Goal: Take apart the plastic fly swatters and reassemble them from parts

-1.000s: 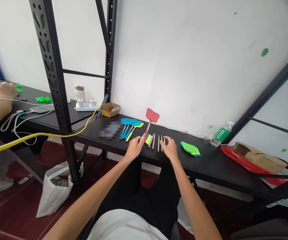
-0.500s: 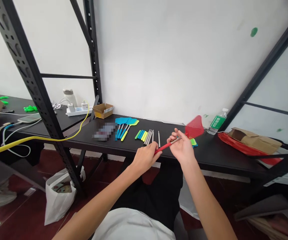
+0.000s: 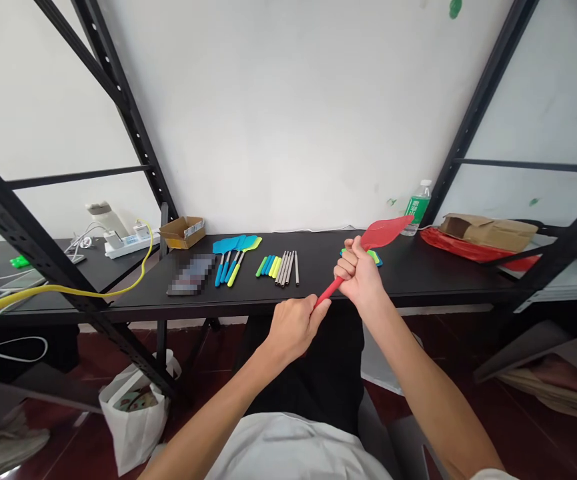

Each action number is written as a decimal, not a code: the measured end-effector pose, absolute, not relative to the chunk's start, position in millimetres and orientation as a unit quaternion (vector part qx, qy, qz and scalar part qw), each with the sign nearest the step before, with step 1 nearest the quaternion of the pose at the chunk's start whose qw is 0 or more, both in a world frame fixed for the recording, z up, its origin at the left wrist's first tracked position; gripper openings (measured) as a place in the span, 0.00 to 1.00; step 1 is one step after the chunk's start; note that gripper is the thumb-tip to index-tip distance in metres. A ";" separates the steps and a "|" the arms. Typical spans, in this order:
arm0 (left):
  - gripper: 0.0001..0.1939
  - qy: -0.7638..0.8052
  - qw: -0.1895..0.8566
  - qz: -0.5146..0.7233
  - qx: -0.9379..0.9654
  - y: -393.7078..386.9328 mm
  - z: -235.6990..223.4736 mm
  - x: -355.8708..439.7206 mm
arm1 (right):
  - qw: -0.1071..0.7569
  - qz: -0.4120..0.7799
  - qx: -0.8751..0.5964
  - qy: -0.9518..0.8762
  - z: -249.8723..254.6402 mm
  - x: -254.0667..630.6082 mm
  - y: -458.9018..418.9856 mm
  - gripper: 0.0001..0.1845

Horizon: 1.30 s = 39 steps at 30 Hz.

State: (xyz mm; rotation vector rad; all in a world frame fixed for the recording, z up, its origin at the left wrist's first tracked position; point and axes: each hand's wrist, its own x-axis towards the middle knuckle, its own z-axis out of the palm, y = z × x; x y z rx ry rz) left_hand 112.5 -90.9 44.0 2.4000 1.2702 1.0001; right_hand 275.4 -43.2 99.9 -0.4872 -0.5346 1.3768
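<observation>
I hold a red fly swatter [image 3: 383, 234] in both hands above the front edge of the black table [image 3: 318, 293]. My left hand [image 3: 293, 327] pinches the end of its red handle. My right hand [image 3: 361, 275] is a fist round the shaft just below the red mesh head, which points up and right. On the table behind lie blue and yellow-green swatters [image 3: 235, 250], a row of coloured handle grips [image 3: 268, 265] and several thin grey rods [image 3: 287, 267]. A small stack of green and blue swatter heads [image 3: 374, 257] shows behind my right hand.
A small cardboard box [image 3: 182, 231] and a power strip [image 3: 125, 243] with a yellow cable sit at the left. A green water bottle [image 3: 417, 207], a red bag [image 3: 461, 247] and a brown paper bag [image 3: 488, 231] lie at the right. A white bag [image 3: 135, 407] stands on the floor.
I lifted the red swatter off the table, swung its head to the right, and my right hand closed into a fist round the shaft. My view has shifted right.
</observation>
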 end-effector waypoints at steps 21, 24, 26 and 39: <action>0.28 0.128 0.846 0.320 0.407 -132.4 49.2 153.4 | 0.695 0.632 -0.122 -0.320 119.3 303.9 -64.4 0.08; 0.25 0.229 0.701 0.386 0.554 -128.4 46.5 148.7 | 0.689 0.632 -0.136 -0.327 121.4 305.8 -64.3 0.09; 0.21 0.310 0.547 0.427 0.650 -121.2 48.0 140.4 | 0.696 0.624 -0.134 -0.330 122.2 305.8 -63.1 0.10; 0.24 0.369 0.260 0.382 0.807 -112.1 64.1 113.7 | 0.711 0.613 -0.129 -0.320 124.1 302.6 -64.8 0.11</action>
